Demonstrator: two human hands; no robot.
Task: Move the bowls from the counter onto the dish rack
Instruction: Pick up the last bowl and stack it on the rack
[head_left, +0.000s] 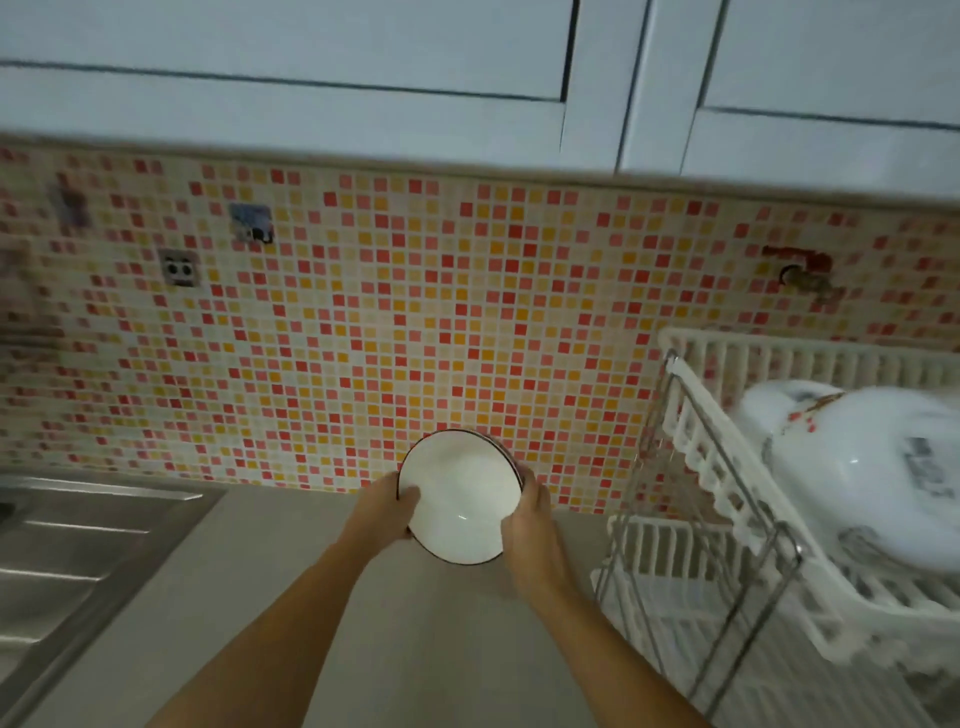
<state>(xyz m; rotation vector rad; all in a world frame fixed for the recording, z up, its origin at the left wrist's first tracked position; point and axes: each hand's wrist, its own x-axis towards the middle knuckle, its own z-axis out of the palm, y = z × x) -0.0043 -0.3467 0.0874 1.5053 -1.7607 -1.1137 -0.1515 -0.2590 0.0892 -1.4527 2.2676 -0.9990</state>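
A white bowl with a thin dark rim is held tilted toward me above the grey counter, near the tiled wall. A second rim shows behind it, so it may be a small stack. My left hand grips its left edge with the thumb inside the rim. My right hand clasps its right side. The white two-level dish rack stands to the right on a metal frame, with white patterned dishes lying in its upper tray.
A steel sink with a ribbed drainboard lies at the left. The mosaic backsplash carries a wall socket and a hook. White cabinets hang overhead. The rack's lower tray is close to my right hand.
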